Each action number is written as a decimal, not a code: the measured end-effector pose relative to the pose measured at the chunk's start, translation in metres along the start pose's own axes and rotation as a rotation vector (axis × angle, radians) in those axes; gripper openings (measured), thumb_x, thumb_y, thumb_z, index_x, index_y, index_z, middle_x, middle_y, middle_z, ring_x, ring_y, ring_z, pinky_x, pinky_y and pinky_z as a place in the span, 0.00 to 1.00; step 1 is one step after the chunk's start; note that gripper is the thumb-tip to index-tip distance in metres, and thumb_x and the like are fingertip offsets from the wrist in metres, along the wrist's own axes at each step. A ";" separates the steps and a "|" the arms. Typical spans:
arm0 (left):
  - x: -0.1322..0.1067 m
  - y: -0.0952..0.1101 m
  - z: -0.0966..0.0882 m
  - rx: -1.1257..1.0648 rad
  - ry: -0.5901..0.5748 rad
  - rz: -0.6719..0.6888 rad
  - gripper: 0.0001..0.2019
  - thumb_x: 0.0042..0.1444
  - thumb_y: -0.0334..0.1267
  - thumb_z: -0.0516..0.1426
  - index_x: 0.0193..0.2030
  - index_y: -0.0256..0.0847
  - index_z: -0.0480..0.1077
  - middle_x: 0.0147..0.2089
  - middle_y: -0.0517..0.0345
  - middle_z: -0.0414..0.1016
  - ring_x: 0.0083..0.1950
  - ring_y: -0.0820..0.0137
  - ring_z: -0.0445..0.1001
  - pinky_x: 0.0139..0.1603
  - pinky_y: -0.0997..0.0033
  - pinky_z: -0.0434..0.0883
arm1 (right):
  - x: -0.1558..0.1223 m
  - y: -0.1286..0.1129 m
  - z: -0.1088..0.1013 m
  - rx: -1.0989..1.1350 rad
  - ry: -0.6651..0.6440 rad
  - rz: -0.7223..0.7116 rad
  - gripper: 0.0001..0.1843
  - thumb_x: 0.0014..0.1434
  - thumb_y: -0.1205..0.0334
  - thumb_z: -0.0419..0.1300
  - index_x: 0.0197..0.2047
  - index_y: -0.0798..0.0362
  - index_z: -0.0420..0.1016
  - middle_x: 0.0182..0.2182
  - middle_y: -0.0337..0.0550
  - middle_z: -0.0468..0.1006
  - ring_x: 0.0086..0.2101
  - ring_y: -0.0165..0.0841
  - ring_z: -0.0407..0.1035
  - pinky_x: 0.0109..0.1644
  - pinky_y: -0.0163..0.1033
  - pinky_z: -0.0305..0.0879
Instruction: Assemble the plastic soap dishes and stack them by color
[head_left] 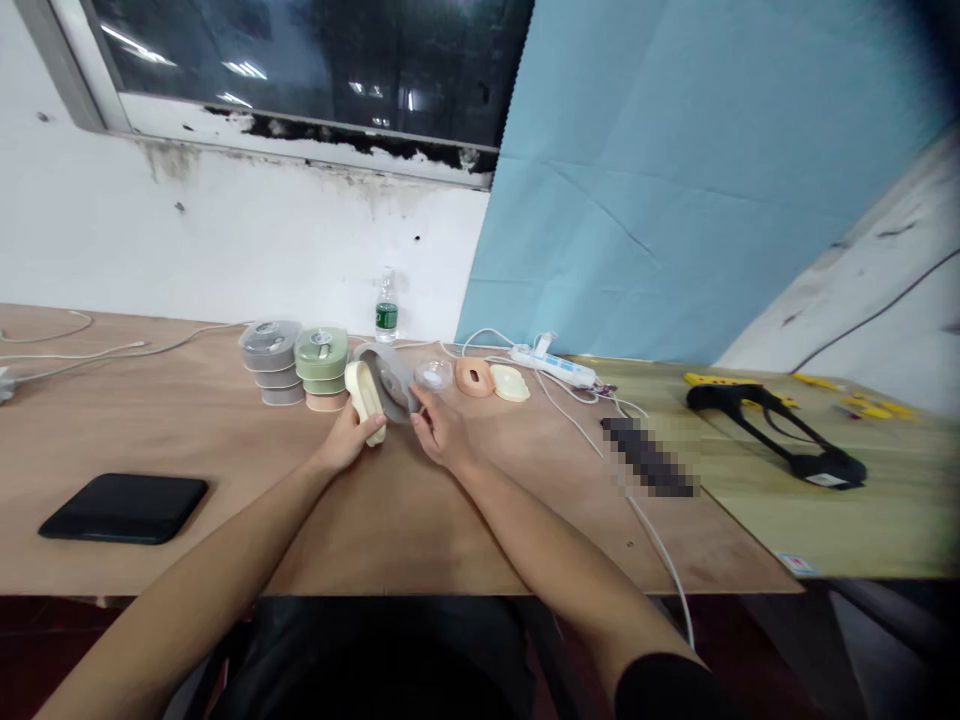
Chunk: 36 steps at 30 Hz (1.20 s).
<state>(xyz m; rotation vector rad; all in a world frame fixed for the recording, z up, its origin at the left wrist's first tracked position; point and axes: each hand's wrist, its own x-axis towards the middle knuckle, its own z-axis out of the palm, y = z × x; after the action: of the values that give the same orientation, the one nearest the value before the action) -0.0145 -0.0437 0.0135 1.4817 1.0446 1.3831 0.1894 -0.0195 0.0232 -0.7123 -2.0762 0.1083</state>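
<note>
My left hand [346, 438] is closed round a cream plastic container [363, 398], which is tipped on its side. In my right hand [442, 428] is the edge of a grey plastic piece [390, 382], also tilted, close beside the cream one; whether it is a lid or a bowl I cannot tell. Just left of my hands stand a stack of grey containers [279, 380] and a stack with a green lidded container [322, 352] on top. Past my right hand lie a clear round cover [433, 374], an orange lid [474, 377] and a cream lid [511, 383].
A water bottle [386, 310] stands by the wall. A white power strip [553, 366] with cables lies at the back right. A black flat case [124, 508] is at the front left. A blurred dark object [649, 458] and a black strap frame [787, 440] lie right.
</note>
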 end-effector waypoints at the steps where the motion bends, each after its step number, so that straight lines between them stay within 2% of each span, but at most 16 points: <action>1: 0.000 -0.002 -0.001 0.028 0.028 0.027 0.36 0.46 0.58 0.61 0.55 0.34 0.60 0.50 0.45 0.71 0.51 0.58 0.69 0.51 0.60 0.66 | 0.001 0.001 0.000 -0.018 -0.016 -0.033 0.25 0.65 0.54 0.48 0.64 0.48 0.58 0.51 0.46 0.74 0.43 0.36 0.71 0.49 0.42 0.68; 3: -0.002 -0.003 -0.001 0.097 0.070 0.081 0.35 0.46 0.58 0.61 0.53 0.34 0.61 0.48 0.46 0.71 0.49 0.59 0.69 0.51 0.59 0.66 | 0.001 0.002 0.000 -0.054 -0.027 -0.060 0.27 0.63 0.52 0.52 0.64 0.47 0.59 0.51 0.46 0.74 0.44 0.37 0.71 0.51 0.42 0.68; 6: -0.007 -0.001 0.002 0.142 0.051 0.126 0.35 0.45 0.57 0.62 0.53 0.33 0.62 0.46 0.46 0.72 0.47 0.59 0.71 0.50 0.58 0.67 | 0.003 0.003 0.004 -0.077 0.046 0.037 0.32 0.60 0.50 0.56 0.65 0.47 0.58 0.48 0.47 0.76 0.38 0.36 0.73 0.46 0.42 0.69; 10: -0.011 0.006 0.007 0.129 -0.074 0.203 0.38 0.47 0.53 0.62 0.61 0.35 0.57 0.58 0.40 0.67 0.52 0.56 0.71 0.53 0.53 0.67 | 0.008 0.017 0.008 0.054 0.227 0.266 0.32 0.60 0.51 0.55 0.65 0.51 0.56 0.38 0.45 0.77 0.30 0.32 0.70 0.38 0.38 0.69; 12: -0.011 0.007 0.008 0.129 -0.114 0.202 0.38 0.48 0.50 0.62 0.62 0.36 0.56 0.62 0.38 0.62 0.54 0.54 0.70 0.54 0.52 0.67 | 0.011 0.036 0.007 0.139 0.369 0.392 0.32 0.61 0.49 0.54 0.64 0.54 0.56 0.36 0.45 0.75 0.30 0.31 0.69 0.35 0.36 0.68; 14: -0.011 0.005 0.007 0.130 -0.128 0.169 0.37 0.48 0.49 0.62 0.62 0.36 0.56 0.62 0.38 0.61 0.54 0.54 0.71 0.53 0.52 0.68 | 0.012 0.060 0.004 0.191 0.511 0.532 0.33 0.60 0.47 0.53 0.63 0.57 0.56 0.36 0.46 0.75 0.29 0.31 0.69 0.34 0.36 0.68; 18: -0.010 0.000 0.004 0.159 -0.136 0.130 0.37 0.48 0.49 0.62 0.62 0.36 0.55 0.60 0.39 0.64 0.51 0.55 0.72 0.50 0.54 0.70 | 0.005 0.113 -0.009 0.253 0.655 0.846 0.34 0.58 0.46 0.52 0.62 0.57 0.55 0.34 0.44 0.76 0.24 0.30 0.69 0.31 0.36 0.67; 20: -0.010 -0.001 0.003 0.194 -0.139 0.133 0.36 0.49 0.48 0.61 0.62 0.37 0.55 0.59 0.39 0.65 0.51 0.56 0.72 0.49 0.55 0.70 | -0.001 0.132 -0.016 0.258 0.660 0.946 0.34 0.57 0.46 0.52 0.61 0.58 0.57 0.31 0.43 0.76 0.22 0.31 0.69 0.28 0.36 0.66; 22: -0.010 -0.001 0.004 0.221 -0.138 0.136 0.37 0.49 0.48 0.61 0.63 0.37 0.54 0.59 0.40 0.65 0.50 0.56 0.72 0.48 0.56 0.70 | -0.006 0.145 -0.023 0.234 0.628 0.982 0.33 0.56 0.46 0.53 0.59 0.58 0.61 0.28 0.42 0.76 0.21 0.32 0.69 0.28 0.36 0.66; 28: -0.010 0.002 0.005 0.245 -0.141 0.111 0.38 0.50 0.50 0.60 0.64 0.36 0.53 0.56 0.41 0.67 0.47 0.58 0.73 0.44 0.60 0.71 | -0.013 0.156 -0.034 0.041 0.501 0.926 0.28 0.58 0.44 0.50 0.51 0.57 0.71 0.23 0.42 0.77 0.28 0.38 0.72 0.37 0.40 0.66; 32: -0.010 0.003 0.004 0.258 -0.144 0.096 0.36 0.49 0.50 0.60 0.62 0.35 0.56 0.51 0.44 0.71 0.45 0.59 0.73 0.43 0.60 0.71 | -0.012 0.154 -0.035 -0.081 0.444 0.887 0.29 0.55 0.42 0.52 0.50 0.56 0.72 0.31 0.48 0.80 0.35 0.41 0.72 0.41 0.41 0.65; 36: -0.010 0.004 0.005 0.286 -0.153 0.081 0.35 0.49 0.51 0.60 0.60 0.35 0.58 0.44 0.49 0.73 0.42 0.61 0.73 0.41 0.62 0.71 | -0.009 0.151 -0.036 -0.195 0.353 0.919 0.31 0.54 0.41 0.55 0.53 0.55 0.71 0.41 0.51 0.78 0.40 0.42 0.71 0.46 0.43 0.64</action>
<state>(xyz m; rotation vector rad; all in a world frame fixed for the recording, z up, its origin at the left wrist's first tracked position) -0.0101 -0.0552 0.0143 1.8262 1.1296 1.1889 0.2891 0.0943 -0.0135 -1.6326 -1.3036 0.2694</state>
